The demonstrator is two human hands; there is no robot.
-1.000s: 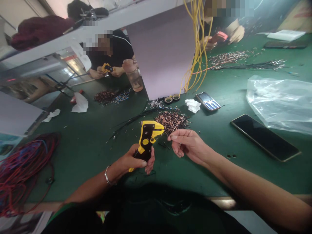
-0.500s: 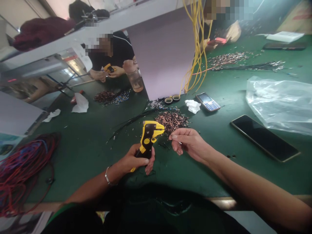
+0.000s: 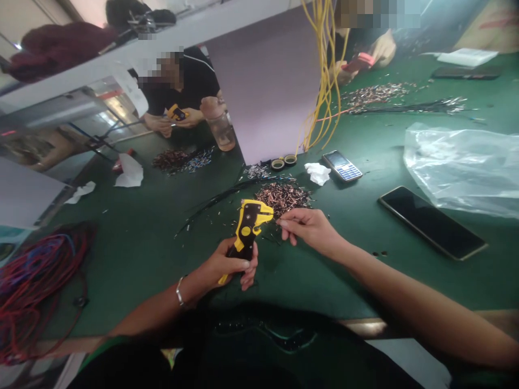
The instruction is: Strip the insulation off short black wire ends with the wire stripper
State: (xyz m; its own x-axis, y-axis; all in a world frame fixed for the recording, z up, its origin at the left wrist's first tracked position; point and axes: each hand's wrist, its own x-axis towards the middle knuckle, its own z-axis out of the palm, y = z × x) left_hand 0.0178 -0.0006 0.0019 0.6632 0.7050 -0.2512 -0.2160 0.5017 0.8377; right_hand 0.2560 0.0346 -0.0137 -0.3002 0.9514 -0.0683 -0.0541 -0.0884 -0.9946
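Left hand (image 3: 227,263): fingers are grasping tool (image 3: 246,224). Right hand (image 3: 305,223): fingers are pinching tiny piece (image 3: 278,220), indistinct. Scraps (image 3: 284,195): are lying beyond, on worktop (image 3: 133,243).

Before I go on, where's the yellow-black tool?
Head view, just left of centre: the yellow-black tool is in the left hand, near the right hand.

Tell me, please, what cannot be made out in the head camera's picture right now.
Head view, too small: what the bare right hand pinches, if anything.
Head view, hidden by the bare left hand: part of the grip of the yellow-and-black plastic hand tool.
Head view, cut off by the left edge: the red-and-blue wire coil.
Head view, cut off by the right edge: the clear plastic bag.
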